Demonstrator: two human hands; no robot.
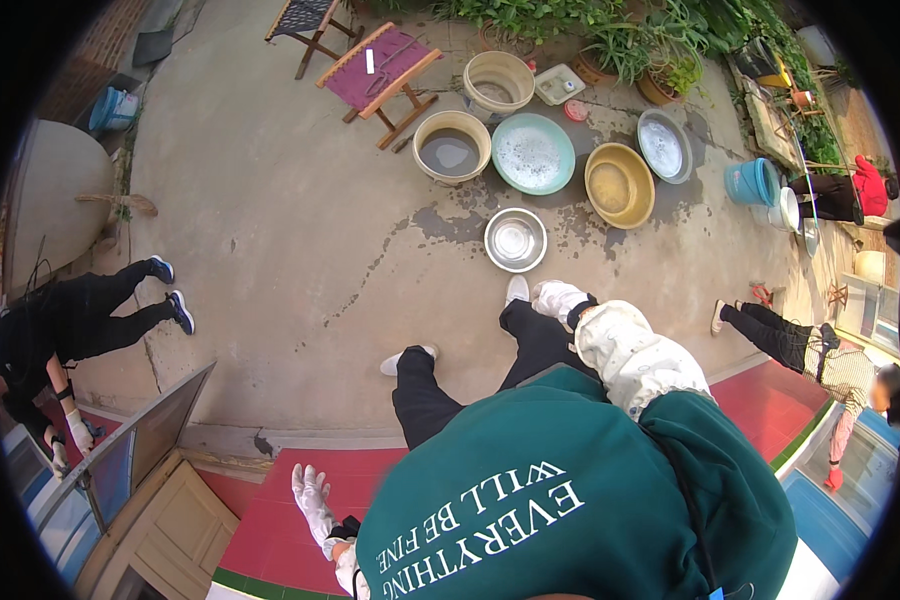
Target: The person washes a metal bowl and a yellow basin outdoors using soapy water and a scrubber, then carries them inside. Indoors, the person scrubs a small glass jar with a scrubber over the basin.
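Observation:
My left hand [313,501], in a white glove, is beside my body over the red tiled ledge [270,536]. Its fingers are apart and nothing is in it. My right hand [557,300], also gloved in white, hangs by my right leg below a spotted white sleeve cover; its fingers are too unclear to tell if they hold anything. Just beyond my right shoe stands a steel basin [516,240]. Farther out are a green basin [533,154] of sudsy water, a yellow basin [619,186], a grey basin [664,146] with suds and a bucket [451,146] of dark water.
A folding stool [379,64] with a purple seat stands near another bucket [498,84] and potted plants [656,52]. The concrete has wet patches. An opened window frame [131,450] juts out at left, near a person [82,322]. Other people are at right, near blue buckets.

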